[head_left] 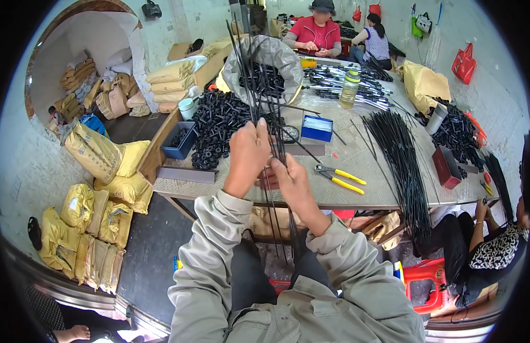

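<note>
Several long, thin black rods (246, 63) stand nearly upright before me, over the table's front edge. My left hand (246, 153) is closed round them, its thumb and forefinger uppermost. Just below and to the right, my right hand (292, 182) pinches rods of the same bunch; their lower ends hang below the table edge. Pliers with yellow handles (346, 178) lie to the right of my hands. Behind them are a blue box (317, 129) and a heap of small silvery pieces (289, 134). Black plastic fittings (216, 120) are piled to the left.
A large bundle of black rods (399, 166) overhangs the table (356, 197) at right, near a dark red box (446, 167). A grey sack (276, 51) of black parts and a bottle (349, 88) stand farther back. Yellow sacks (76, 206) fill the left floor. Other people sit behind and at right.
</note>
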### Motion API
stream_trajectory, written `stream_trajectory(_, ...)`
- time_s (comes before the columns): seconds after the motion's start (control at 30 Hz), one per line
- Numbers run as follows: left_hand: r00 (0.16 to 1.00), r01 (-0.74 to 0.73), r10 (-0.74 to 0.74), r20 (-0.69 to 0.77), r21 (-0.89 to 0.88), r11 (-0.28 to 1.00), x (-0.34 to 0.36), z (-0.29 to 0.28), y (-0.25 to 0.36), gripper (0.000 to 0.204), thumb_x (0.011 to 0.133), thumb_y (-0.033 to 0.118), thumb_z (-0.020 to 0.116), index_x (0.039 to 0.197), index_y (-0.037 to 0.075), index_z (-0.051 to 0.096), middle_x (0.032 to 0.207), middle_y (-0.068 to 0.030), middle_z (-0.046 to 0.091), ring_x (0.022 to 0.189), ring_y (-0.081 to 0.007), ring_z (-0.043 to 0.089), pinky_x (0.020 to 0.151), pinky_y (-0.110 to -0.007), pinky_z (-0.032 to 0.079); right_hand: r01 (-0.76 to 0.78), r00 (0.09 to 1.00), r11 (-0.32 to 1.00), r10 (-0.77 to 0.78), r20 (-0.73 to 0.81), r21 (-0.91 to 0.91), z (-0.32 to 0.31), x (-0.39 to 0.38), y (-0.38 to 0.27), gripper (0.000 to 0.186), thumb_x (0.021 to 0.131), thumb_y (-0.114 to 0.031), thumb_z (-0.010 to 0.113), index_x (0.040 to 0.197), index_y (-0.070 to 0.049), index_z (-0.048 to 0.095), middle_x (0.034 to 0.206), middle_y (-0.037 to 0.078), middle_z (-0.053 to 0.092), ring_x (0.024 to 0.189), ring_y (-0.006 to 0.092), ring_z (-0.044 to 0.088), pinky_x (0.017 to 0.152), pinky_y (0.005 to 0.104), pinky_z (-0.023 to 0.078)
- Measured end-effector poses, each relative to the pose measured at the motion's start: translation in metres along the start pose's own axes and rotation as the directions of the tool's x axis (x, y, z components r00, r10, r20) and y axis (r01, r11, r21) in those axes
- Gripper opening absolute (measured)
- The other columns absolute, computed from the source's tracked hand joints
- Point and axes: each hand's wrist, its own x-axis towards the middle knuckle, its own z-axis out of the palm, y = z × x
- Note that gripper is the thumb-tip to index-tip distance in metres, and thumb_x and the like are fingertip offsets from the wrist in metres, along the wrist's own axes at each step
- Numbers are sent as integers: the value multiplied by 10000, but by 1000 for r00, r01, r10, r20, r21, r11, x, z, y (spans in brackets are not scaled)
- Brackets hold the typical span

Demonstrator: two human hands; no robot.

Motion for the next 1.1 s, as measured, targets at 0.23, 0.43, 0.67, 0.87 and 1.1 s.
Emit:
stream_trajectory(0.23, 950, 300, -307, 65, -473, 828, 17, -60, 7, 392, 973, 302, 410, 807, -2, 594, 476, 4, 437, 362, -82, 426, 318, -242, 305, -127, 991, 991, 128, -26, 46, -30, 17, -3, 218, 964, -217, 446, 1021, -8, 469, 786, 167, 646, 565, 195, 641, 490, 284, 541)
stream_trajectory(0.43, 961, 40, -254, -111, -851, 524, 20, -137, 17, 413, 982, 332, 414, 908, -38, 581, 481, 34, 353, 345, -58, 302, 336, -237, 250, -109, 990, 994, 109, -84, 6, -61, 34, -34, 303, 961, -259, 451, 1043, 30, 492, 808, 177, 662, 555, 168, 636, 472, 265, 528)
stream_trajectory(0.67, 913, 404, -309, 267, -700, 589, -7, -33, 13, 415, 966, 284, 453, 1056, -107, 558, 977, -232, 653, 857, -277, 670, 748, -348, 550, -58, 981, 998, 51, 186, 29, -21, 22, -35, 291, 947, -231, 489, 1067, 33, 510, 856, 129, 657, 770, 164, 650, 684, 261, 519)
stream_trajectory(0.87, 918, 367, -223, 329, -916, 159, -11, -9, 0, 288, 959, 154, 468, 1153, -56, 507, 1138, -204, 602, 979, -265, 635, 822, -347, 549, 158, 986, 933, -164, 10, -324, 3, -32, 2, 216, 899, -160, 587, 1030, 0, 523, 812, -4, 541, 730, 62, 487, 660, 220, 422)
stream_trajectory(1.1, 907, 390, -243, 343, -902, 183, -16, -8, -4, 286, 911, 49, 529, 1188, -19, 522, 1176, -178, 591, 1016, -243, 621, 834, -330, 544, 69, 990, 993, -80, -120, -93, 3, -36, 29, 94, 911, -87, 565, 914, 7, 562, 784, -39, 514, 712, 16, 432, 616, 179, 368)
